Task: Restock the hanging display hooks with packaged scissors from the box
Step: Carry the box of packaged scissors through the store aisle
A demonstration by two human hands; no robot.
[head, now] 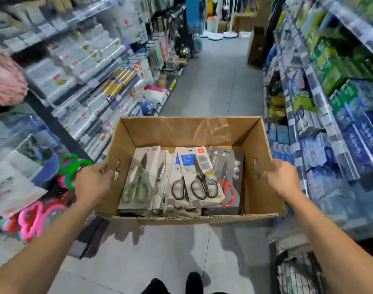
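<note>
A cardboard box point(187, 132) is held in the middle of the frame, open at the top and lifted clear of the grey floor point(213, 81). The left hand point(92, 183) is clamped on the box's left wall, with the fingers curled against the card beside a slot cut into that wall. The right hand point(284, 179) is clamped on the right wall in the same way, beside a matching slot. How far the fingertips reach under or into the card cannot be told.

The packaged scissors lie flat in the bottom of the box, overlapping one another in a loose row. A green-handled pair point(136, 183) is seen at the left, black-handled pairs point(202, 183) in the middle, and a red-handled pair point(228, 187) on a dark card at the right.

Shelves of wrapped goods point(75, 71) fill the upper left of the frame – blurred – and shelves of blue and green packs point(340, 102) run down the right edge. Pink and green plastic items point(32, 219) are seen at the lower left. Dark shoes point(194, 281) are visible at the bottom edge, below the box.
</note>
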